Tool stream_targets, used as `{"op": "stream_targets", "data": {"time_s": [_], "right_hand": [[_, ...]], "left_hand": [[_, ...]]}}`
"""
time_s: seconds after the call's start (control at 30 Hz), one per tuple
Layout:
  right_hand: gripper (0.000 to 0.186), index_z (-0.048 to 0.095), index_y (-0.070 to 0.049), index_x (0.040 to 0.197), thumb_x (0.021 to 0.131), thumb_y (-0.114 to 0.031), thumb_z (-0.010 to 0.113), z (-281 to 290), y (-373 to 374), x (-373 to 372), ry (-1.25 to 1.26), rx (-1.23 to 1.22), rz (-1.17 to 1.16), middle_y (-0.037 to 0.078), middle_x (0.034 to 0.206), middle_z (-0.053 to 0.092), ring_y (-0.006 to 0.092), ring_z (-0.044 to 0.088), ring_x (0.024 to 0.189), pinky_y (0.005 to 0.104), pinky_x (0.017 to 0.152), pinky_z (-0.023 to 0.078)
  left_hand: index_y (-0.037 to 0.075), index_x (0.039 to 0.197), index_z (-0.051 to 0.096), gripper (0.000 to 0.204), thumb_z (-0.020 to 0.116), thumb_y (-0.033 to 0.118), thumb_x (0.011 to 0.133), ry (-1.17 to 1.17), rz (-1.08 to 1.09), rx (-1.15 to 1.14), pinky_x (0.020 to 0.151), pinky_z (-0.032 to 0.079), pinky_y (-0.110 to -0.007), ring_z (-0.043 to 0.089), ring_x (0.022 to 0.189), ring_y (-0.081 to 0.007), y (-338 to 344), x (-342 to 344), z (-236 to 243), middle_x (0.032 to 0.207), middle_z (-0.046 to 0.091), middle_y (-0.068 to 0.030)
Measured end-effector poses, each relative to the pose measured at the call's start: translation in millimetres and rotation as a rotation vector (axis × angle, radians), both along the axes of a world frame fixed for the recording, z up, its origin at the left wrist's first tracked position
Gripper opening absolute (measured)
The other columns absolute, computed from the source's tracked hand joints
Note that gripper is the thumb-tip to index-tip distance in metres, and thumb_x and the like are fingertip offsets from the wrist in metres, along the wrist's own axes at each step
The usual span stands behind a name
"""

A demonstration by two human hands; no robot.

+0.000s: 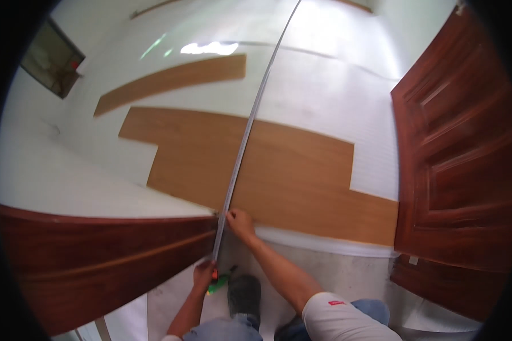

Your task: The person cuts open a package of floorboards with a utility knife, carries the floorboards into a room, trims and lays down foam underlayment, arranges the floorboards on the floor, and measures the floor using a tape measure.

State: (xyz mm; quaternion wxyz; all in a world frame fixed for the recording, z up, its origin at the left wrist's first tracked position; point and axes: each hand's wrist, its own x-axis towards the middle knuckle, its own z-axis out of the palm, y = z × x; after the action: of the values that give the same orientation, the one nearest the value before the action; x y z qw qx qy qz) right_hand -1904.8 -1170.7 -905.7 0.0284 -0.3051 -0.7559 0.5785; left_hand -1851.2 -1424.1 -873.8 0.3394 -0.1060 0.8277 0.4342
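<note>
A long metal tape measure blade (246, 136) runs from near my body across the floor to the far edge of the view. Its case, with an orange part (214, 274) showing, sits in my left hand (203, 275), whose fingers are wrapped round it. Farther forward, my right hand (241, 224) is closed with its fingertips at the blade's right edge, beside the end of the dark red wood door frame (210, 227). Under the blade lie joined brown floor planks (301, 170) in stepped rows.
A loose brown plank (173, 79) lies beyond the joined ones on white underlay (324, 85). To the right stands a dark red panelled door (461, 153). A green object (218, 285) is on the grey floor by my shoe (244, 295). A wall recess (51, 57) is at the far left.
</note>
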Motion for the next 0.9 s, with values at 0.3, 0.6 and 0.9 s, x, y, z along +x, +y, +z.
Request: {"op": "stream_targets", "data": {"time_s": [0.3,0.6,0.9], "right_hand": [[0.026,0.07,0.001,0.092,0.088,-0.023,0.063,4,-39,6,-0.11,-0.385,0.008,0.016,0.079,0.072,0.0274,0.071,0.07,0.0393,0.066,0.054],[0.022,0.068,0.004,0.091,0.087,-0.018,0.066,-6,-54,26,-0.027,-0.613,-0.084,0.009,0.071,0.068,0.0146,0.064,0.055,0.0292,0.054,0.05],[0.02,0.066,0.003,0.083,0.088,-0.017,0.068,0,-49,20,-0.028,-0.744,-0.176,0.007,0.067,0.064,0.0134,0.06,0.052,0.0273,0.05,0.048]], "left_hand": [[-0.001,0.09,0.072,0.032,0.062,0.029,0.096,-0.024,-0.077,-0.053,0.069,0.047,-0.027,0.06,0.072,-0.0106,-1,-24,9,0.078,0.068,-0.0041],[-0.005,0.091,0.069,0.029,0.063,0.024,0.097,-0.114,-0.009,0.024,0.066,0.048,-0.026,0.062,0.07,-0.0114,6,-21,10,0.079,0.068,-0.0064],[-0.003,0.09,0.068,0.028,0.062,0.023,0.098,-0.131,0.03,0.101,0.063,0.048,-0.025,0.062,0.066,-0.011,9,-26,10,0.075,0.066,-0.0055]]}}
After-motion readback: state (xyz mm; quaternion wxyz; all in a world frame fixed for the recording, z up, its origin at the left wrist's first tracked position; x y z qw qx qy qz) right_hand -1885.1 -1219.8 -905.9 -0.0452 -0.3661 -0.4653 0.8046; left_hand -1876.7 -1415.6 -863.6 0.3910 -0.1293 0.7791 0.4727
